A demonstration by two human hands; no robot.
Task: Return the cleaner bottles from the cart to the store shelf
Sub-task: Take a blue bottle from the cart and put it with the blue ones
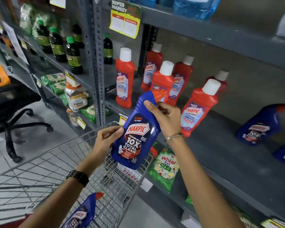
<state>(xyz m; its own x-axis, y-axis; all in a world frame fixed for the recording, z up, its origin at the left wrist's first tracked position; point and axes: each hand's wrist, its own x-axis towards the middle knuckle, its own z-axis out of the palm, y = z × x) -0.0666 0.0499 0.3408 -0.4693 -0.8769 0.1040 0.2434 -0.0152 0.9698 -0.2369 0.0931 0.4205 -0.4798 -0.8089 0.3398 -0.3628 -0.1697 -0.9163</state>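
Note:
I hold a blue Harpic cleaner bottle (136,134) with a red cap above the front corner of the wire cart (59,155). My right hand (163,116) grips its neck from the right, and my left hand (108,137) pinches its left side. A second blue Harpic bottle (82,213) lies in the cart below my left forearm. On the grey shelf (212,145) stand several red Harpic bottles (124,79), and two blue Harpic bottles (260,125) stand at the right.
A grey slotted upright (97,63) splits the shelving. Dark green-capped bottles (73,55) fill the left bay. Green Wheel detergent packs (163,168) sit on the lower shelf. A black office chair (11,104) stands on the tiled floor at the left.

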